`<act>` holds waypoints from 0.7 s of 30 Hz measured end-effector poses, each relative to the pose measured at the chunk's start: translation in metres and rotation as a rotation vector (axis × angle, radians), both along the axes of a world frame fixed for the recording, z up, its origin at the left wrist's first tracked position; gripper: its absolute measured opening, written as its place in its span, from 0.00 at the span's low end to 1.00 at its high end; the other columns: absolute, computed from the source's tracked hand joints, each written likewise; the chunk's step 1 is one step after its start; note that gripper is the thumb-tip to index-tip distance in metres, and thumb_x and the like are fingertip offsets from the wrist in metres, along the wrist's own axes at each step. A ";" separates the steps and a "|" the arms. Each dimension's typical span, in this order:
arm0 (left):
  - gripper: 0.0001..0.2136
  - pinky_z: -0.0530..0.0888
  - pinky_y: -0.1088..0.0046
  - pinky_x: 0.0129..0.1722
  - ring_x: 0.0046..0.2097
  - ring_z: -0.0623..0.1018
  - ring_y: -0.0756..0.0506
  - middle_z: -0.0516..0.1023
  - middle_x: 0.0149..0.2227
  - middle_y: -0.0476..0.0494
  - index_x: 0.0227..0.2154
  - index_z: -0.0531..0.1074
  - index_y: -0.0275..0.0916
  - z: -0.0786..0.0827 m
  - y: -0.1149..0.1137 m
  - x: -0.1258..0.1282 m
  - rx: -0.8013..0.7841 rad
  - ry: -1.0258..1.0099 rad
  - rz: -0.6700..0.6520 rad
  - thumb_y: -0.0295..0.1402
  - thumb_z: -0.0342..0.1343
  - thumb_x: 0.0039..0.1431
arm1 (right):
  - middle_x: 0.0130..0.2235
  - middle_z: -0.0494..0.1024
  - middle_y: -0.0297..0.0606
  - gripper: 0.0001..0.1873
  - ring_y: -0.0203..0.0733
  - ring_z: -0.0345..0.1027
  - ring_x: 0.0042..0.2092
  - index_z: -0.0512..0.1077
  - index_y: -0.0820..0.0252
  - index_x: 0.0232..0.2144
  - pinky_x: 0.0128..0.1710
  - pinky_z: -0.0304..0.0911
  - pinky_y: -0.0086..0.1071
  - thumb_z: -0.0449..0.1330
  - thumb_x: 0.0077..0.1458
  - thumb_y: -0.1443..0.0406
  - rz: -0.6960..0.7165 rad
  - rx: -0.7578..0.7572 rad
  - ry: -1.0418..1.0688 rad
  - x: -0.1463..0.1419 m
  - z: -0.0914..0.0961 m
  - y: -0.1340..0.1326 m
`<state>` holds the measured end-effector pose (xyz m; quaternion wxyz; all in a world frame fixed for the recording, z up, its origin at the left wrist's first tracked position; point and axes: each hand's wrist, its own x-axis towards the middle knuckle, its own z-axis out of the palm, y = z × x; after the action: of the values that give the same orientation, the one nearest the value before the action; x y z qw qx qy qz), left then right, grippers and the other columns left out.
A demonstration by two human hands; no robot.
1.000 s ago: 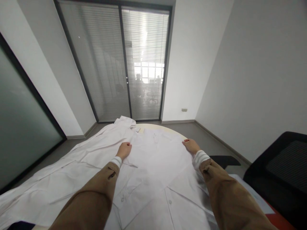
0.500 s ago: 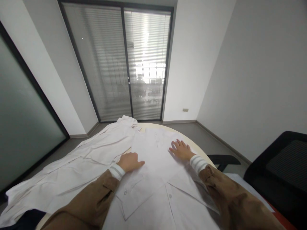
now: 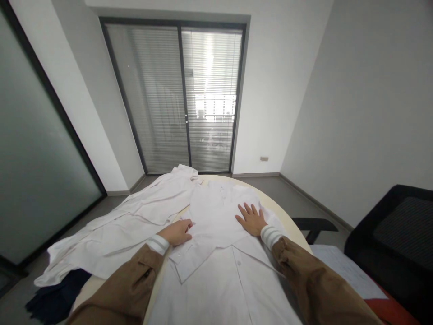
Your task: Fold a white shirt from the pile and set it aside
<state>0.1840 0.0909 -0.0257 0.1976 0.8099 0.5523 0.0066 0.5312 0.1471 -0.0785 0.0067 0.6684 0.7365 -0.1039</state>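
A white button-up shirt (image 3: 216, 280) lies on the table before me, with a sleeve cuff (image 3: 184, 262) folded in over its body at the left. My right hand (image 3: 251, 220) rests flat on the shirt's upper right part, fingers spread. At the shirt's left edge is my left hand (image 3: 176, 231), its fingers loosely curled and the thumb apart from them, touching the cloth. Some of its fingertips are hard to see. A second white garment (image 3: 122, 225), long and wrinkled, is spread along the left side, close beside my left hand.
The round pale table (image 3: 280, 210) shows its curved rim at the right. Dark navy cloth (image 3: 62, 295) hangs at the lower left. A black office chair (image 3: 392, 234) stands at the right, near papers (image 3: 341, 271) and something red (image 3: 389, 311). Glass doors with blinds (image 3: 182, 99) are ahead.
My left hand has drawn back slightly leftward and curled its fingers more. The right hand has shifted a little toward me, fingers spreading wider. The view has tilted slightly.
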 end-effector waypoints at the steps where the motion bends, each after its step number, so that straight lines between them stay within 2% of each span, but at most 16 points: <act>1: 0.18 0.71 0.67 0.43 0.43 0.79 0.39 0.80 0.41 0.39 0.47 0.72 0.37 0.000 -0.003 -0.001 -0.006 -0.003 0.007 0.31 0.56 0.51 | 0.73 0.34 0.36 0.40 0.60 0.24 0.72 0.41 0.49 0.71 0.66 0.30 0.62 0.36 0.64 0.41 0.005 -0.006 0.001 0.000 -0.001 0.000; 6: 0.35 0.71 0.63 0.51 0.51 0.77 0.34 0.79 0.50 0.35 0.59 0.64 0.39 0.004 -0.024 -0.007 -0.128 -0.023 -0.020 0.34 0.64 0.45 | 0.73 0.38 0.35 0.39 0.61 0.29 0.72 0.43 0.47 0.71 0.66 0.28 0.60 0.36 0.64 0.41 -0.047 0.028 -0.018 0.012 -0.003 0.003; 9: 0.37 0.70 0.62 0.54 0.53 0.76 0.34 0.78 0.52 0.37 0.62 0.62 0.41 0.005 -0.033 -0.014 -0.156 -0.072 -0.063 0.33 0.63 0.45 | 0.73 0.40 0.37 0.38 0.58 0.32 0.72 0.45 0.48 0.71 0.66 0.35 0.55 0.37 0.64 0.42 -0.085 0.066 -0.025 0.024 -0.006 0.008; 12: 0.39 0.71 0.64 0.53 0.51 0.78 0.36 0.78 0.51 0.39 0.65 0.59 0.42 0.003 -0.034 -0.018 -0.127 -0.117 -0.060 0.34 0.63 0.48 | 0.73 0.40 0.42 0.39 0.57 0.33 0.72 0.47 0.51 0.70 0.66 0.37 0.54 0.38 0.64 0.42 -0.126 0.133 -0.052 0.032 -0.010 0.012; 14: 0.36 0.70 0.63 0.56 0.54 0.76 0.37 0.75 0.55 0.36 0.66 0.59 0.41 -0.004 -0.031 -0.015 0.012 -0.122 -0.023 0.37 0.61 0.53 | 0.73 0.40 0.43 0.41 0.58 0.33 0.72 0.45 0.51 0.71 0.66 0.36 0.54 0.36 0.63 0.40 -0.160 0.107 -0.067 0.034 -0.012 0.015; 17: 0.29 0.60 0.57 0.65 0.67 0.61 0.35 0.58 0.68 0.35 0.67 0.58 0.43 -0.023 -0.027 -0.007 0.272 -0.121 -0.035 0.41 0.53 0.63 | 0.73 0.38 0.40 0.44 0.62 0.30 0.72 0.43 0.48 0.71 0.66 0.32 0.58 0.35 0.61 0.37 -0.197 0.030 -0.082 0.034 -0.014 0.017; 19: 0.28 0.54 0.51 0.67 0.71 0.51 0.34 0.49 0.72 0.38 0.68 0.56 0.46 -0.039 -0.025 -0.003 0.308 -0.073 -0.072 0.43 0.48 0.67 | 0.74 0.36 0.39 0.44 0.65 0.28 0.72 0.41 0.47 0.71 0.65 0.31 0.60 0.35 0.60 0.36 -0.215 0.010 -0.079 0.033 -0.014 0.018; 21: 0.26 0.52 0.47 0.67 0.72 0.48 0.33 0.47 0.72 0.39 0.68 0.55 0.48 -0.050 -0.024 -0.002 0.274 -0.018 -0.087 0.44 0.44 0.69 | 0.74 0.35 0.38 0.44 0.66 0.26 0.72 0.41 0.47 0.71 0.65 0.30 0.61 0.35 0.60 0.36 -0.225 -0.001 -0.071 0.032 -0.012 0.018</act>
<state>0.1819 0.0667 -0.0761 0.0903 0.8523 0.5090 0.0804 0.5637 0.1654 -0.0901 0.0212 0.7502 0.6560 -0.0805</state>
